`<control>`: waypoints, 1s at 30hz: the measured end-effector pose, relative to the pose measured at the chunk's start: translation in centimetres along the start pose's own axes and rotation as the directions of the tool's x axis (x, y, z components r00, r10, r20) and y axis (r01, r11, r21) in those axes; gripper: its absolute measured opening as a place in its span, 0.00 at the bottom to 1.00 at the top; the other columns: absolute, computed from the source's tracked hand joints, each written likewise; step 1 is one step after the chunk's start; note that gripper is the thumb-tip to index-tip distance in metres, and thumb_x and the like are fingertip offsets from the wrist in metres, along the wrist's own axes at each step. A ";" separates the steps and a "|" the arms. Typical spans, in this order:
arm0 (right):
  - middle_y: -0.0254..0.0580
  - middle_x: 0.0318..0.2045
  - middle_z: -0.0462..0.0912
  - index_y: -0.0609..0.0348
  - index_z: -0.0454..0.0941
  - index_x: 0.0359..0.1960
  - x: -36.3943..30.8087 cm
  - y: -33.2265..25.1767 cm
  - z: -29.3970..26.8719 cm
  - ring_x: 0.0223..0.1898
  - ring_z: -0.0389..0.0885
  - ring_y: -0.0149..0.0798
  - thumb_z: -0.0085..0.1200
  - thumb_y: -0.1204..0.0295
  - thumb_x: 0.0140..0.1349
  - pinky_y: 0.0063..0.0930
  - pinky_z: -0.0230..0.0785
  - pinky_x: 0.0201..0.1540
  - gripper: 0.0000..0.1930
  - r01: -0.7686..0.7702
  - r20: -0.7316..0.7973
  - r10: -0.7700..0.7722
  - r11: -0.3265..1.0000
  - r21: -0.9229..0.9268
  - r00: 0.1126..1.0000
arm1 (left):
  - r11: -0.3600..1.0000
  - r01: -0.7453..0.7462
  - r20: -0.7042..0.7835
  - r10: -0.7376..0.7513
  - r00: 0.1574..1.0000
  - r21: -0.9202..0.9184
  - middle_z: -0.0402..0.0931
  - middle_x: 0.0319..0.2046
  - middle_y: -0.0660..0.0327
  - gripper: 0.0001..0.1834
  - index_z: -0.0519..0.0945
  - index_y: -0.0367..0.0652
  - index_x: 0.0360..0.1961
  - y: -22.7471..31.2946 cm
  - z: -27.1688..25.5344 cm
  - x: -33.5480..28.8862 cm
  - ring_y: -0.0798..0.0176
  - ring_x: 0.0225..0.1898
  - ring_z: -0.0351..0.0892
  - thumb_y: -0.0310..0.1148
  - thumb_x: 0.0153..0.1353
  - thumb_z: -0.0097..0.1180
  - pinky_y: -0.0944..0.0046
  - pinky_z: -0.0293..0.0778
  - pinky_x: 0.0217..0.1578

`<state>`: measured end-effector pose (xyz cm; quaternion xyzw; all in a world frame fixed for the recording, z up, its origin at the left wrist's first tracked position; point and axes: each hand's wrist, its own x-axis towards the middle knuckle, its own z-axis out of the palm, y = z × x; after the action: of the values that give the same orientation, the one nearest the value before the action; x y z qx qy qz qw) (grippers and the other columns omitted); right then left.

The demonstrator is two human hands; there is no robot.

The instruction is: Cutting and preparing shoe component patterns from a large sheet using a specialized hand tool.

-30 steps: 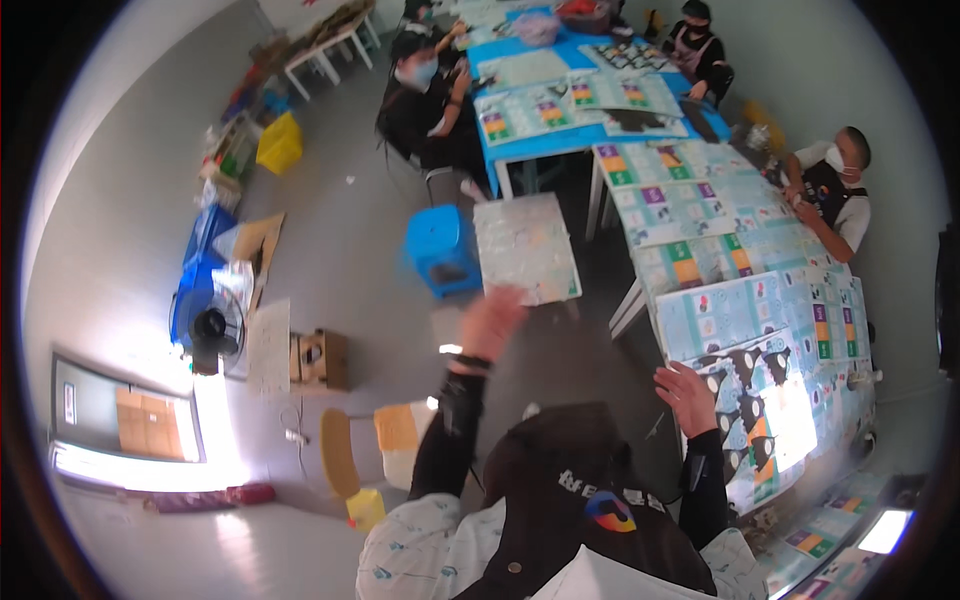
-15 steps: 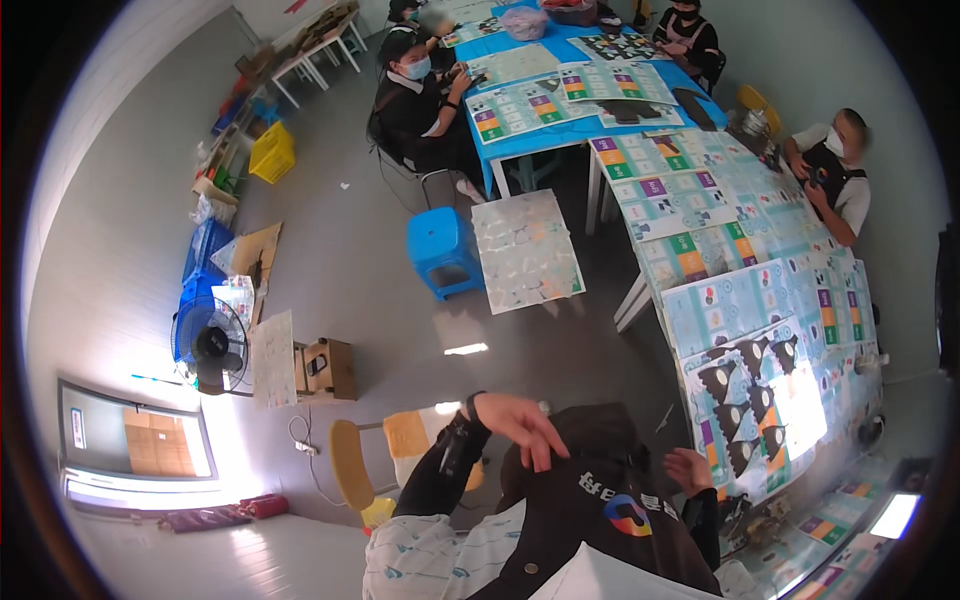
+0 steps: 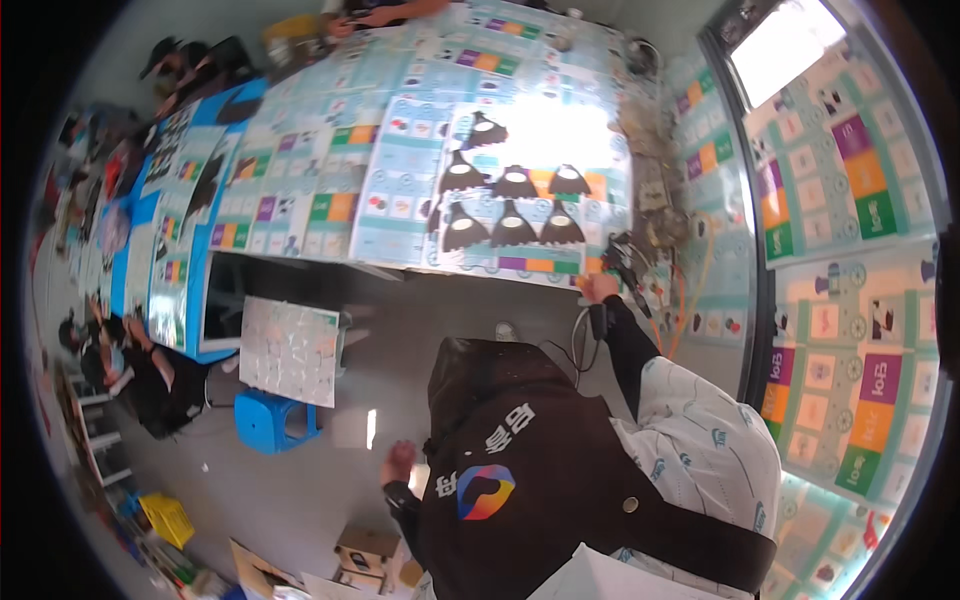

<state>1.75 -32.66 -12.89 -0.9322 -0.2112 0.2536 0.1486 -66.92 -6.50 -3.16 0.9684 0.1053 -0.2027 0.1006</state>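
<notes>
Head view: right hand [image 3: 600, 289] now at surface [image 3: 395, 215] near edge, black scalloped pieces [image 3: 511, 232] accessible; grip closure cannot be determined.

Grey floor [image 3: 300, 490], bright streak [image 3: 372, 428], blue stool [image 3: 262, 418] (low and squat), yellow basket [image 3: 166, 520]

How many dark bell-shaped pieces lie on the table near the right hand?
7 clearly visible: the top piece, three middle-row pieces, three bottom-row pieces. Glare may hide more; a dark sliver at left is unclear.
</notes>
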 end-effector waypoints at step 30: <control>0.62 0.37 0.81 0.66 0.79 0.37 25.4 -7.7 -19.1 0.41 0.80 0.59 0.46 0.68 0.57 0.45 0.71 0.44 0.14 -0.009 -0.405 0.125 0.961 0.275 0.906 | -0.823 0.259 0.827 -0.377 0.417 -0.506 0.81 0.40 0.53 0.19 0.72 0.40 0.54 4.9 0.2 -4.1 0.63 0.34 0.81 0.40 0.68 0.44 0.69 0.71 0.27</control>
<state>29.36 -17.32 -4.58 -0.9430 -0.1059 0.0791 0.3056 -69.43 -11.93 -0.94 0.1577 0.7160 0.0054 0.6800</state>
